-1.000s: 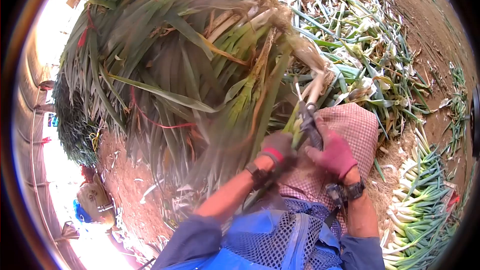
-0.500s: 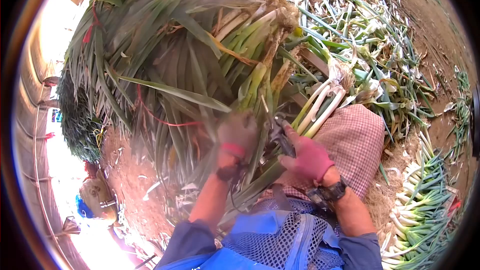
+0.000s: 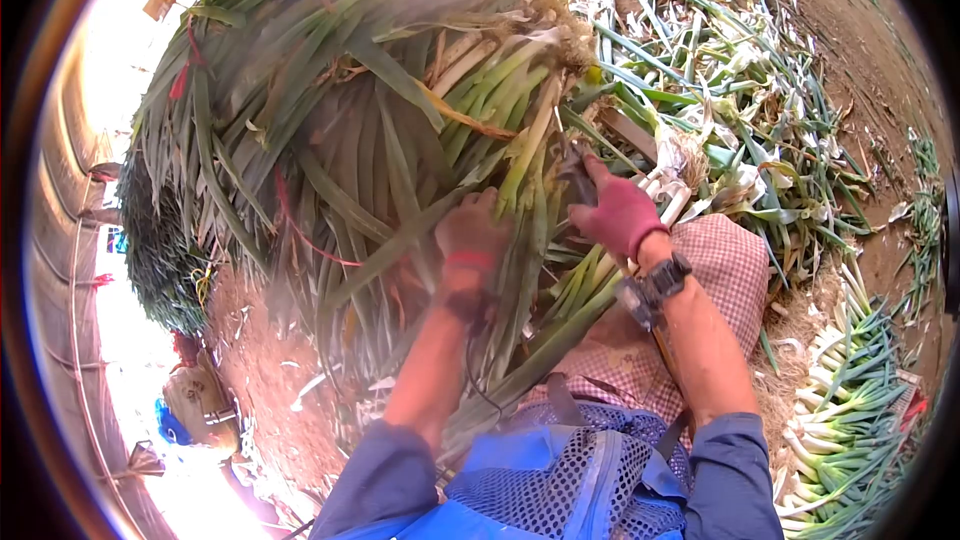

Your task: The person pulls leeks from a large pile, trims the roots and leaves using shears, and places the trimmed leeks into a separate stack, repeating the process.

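Observation:
My left hand (image 3: 470, 235), partly blurred, is closed around the leaves of a green onion (image 3: 518, 175) at the edge of a large heap. The pale root end of that onion points up and away from me. In a pink-maroon glove, my right hand (image 3: 618, 212) grips a dark hand tool (image 3: 574, 165), its far end close beside the onion stalk. The glove covers most of the tool, so its kind is hard to make out. Several white-stemmed onions (image 3: 675, 202) lie across my checked-cloth lap (image 3: 715, 260), just beyond the right wrist.
The heap of unpeeled green onions (image 3: 270, 90), with red ties, fills the upper left. Stripped leaves (image 3: 730, 100) cover the ground at upper right. A row of cleaned onions (image 3: 840, 410) lies at lower right. A black cord (image 3: 472, 370) hangs below my left wrist.
My right hand has moved up and away from me with the tool, toward the onion's pale end. The left hand stays near the same spot. A long leaf beside it has shifted down.

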The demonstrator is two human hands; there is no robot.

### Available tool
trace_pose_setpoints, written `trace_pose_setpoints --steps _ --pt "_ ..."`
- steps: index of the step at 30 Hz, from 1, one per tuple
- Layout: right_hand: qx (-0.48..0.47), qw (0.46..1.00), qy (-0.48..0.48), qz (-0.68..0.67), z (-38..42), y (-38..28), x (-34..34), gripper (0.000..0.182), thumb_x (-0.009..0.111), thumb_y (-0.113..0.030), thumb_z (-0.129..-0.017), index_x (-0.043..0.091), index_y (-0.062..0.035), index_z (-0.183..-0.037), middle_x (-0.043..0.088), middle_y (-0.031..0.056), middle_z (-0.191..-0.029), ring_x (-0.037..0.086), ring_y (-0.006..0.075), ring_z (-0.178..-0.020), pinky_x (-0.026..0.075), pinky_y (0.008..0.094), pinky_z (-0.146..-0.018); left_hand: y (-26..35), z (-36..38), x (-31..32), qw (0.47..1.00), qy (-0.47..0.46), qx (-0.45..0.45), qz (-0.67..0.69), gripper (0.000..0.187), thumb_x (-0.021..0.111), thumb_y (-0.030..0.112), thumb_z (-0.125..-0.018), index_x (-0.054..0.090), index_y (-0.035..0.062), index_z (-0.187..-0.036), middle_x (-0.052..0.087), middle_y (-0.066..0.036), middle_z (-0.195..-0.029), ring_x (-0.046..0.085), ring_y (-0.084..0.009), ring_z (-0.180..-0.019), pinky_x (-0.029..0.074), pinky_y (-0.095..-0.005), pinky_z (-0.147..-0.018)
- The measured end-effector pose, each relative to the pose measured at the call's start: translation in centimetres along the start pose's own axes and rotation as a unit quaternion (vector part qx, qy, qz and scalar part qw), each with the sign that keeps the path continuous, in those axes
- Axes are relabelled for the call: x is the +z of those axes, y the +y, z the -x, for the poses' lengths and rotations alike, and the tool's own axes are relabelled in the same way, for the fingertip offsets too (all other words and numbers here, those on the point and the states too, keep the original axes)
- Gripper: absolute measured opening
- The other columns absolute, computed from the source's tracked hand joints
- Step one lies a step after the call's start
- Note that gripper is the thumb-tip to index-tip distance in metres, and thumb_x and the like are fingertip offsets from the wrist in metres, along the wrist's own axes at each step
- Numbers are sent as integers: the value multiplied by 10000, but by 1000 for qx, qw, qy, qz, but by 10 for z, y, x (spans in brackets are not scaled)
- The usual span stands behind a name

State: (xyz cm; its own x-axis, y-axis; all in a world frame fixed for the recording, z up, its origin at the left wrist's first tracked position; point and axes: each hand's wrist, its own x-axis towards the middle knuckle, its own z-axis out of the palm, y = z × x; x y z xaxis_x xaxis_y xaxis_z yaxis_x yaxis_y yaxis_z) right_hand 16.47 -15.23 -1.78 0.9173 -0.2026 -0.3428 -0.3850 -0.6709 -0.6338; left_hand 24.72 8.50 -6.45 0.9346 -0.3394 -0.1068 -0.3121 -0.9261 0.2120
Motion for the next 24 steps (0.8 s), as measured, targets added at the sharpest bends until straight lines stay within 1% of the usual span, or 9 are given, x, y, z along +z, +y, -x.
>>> trace_pose_setpoints --steps 3,5,8,13,15,18,20,22,24 --pt "34 999 12 12 -20 -2 -11 901 717 -373 -858 359 -75 -1629 743 280 -1014 732 427 -955 569 482 -889 1 -10 1 1000 -1 -1 -30 582 747 483 -849 685 174 -1339 684 -111 -1328 662 -322 -1191 528 -463 -992" --pt "25 999 31 12 -20 3 -7 898 717 -373 -861 358 -76 -1628 744 278 -998 733 428 -939 570 484 -883 9 -17 -15 996 -78 -16 -46 567 770 524 -830 727 169 -1270 717 -129 -1263 676 -326 -1167 534 -467 -973" --pt "9 999 43 22 -8 10 -3 897 717 -377 -866 353 -79 -1629 744 274 -971 735 429 -907 573 487 -863 18 -22 -30 992 -116 -14 -48 579 800 550 -804 756 157 -1227 750 -139 -1188 696 -335 -1132 541 -464 -966" --pt "-3 1000 -4 -20 49 16 -2 897 718 -359 -865 343 -85 -1632 741 266 -943 738 426 -876 578 482 -815 23 -31 -36 984 -174 -14 -29 639 840 581 -753 774 111 -1183 763 -148 -1170 712 -335 -1120 548 -446 -964" --pt "4 995 -95 -17 83 10 -13 886 691 -330 -884 312 -89 -1648 731 282 -1040 727 411 -982 563 488 -897 29 -29 -40 977 -211 -14 -28 666 847 589 -740 773 96 -1181 763 -151 -1174 715 -335 -1117 550 -440 -963" --pt "-12 998 -42 -44 121 25 -8 896 711 -333 -869 331 -67 -1636 723 289 -1045 723 416 -965 561 486 -883 41 -8 -43 972 -232 -10 -36 677 844 599 -729 777 87 -1166 771 -165 -1135 727 -346 -1080 556 -438 -947" --pt "-2 997 -53 -63 139 28 -10 918 731 -343 -854 340 -44 -1629 715 288 -1072 719 417 -1005 556 473 -924 49 9 -38 968 -248 32 -24 653 832 596 -739 781 86 -1144 773 -181 -1090 735 -358 -1034 562 -440 -929" --pt "-89 993 -46 -68 156 34 -4 930 743 -332 -841 346 -24 -1624 713 277 -1061 716 419 -1027 553 469 -950 59 31 -33 971 -236 45 -18 616 819 581 -753 782 81 -1111 770 -190 -1056 737 -366 -1004 566 -456 -909" --pt "-108 991 -45 -59 158 37 -5 933 749 -310 -834 344 -37 -1630 712 265 -1058 715 418 -1032 554 461 -958 75 51 -32 965 -250 67 31 578 812 566 -761 779 76 -1065 768 -188 -1031 739 -374 -973 570 -467 -884"
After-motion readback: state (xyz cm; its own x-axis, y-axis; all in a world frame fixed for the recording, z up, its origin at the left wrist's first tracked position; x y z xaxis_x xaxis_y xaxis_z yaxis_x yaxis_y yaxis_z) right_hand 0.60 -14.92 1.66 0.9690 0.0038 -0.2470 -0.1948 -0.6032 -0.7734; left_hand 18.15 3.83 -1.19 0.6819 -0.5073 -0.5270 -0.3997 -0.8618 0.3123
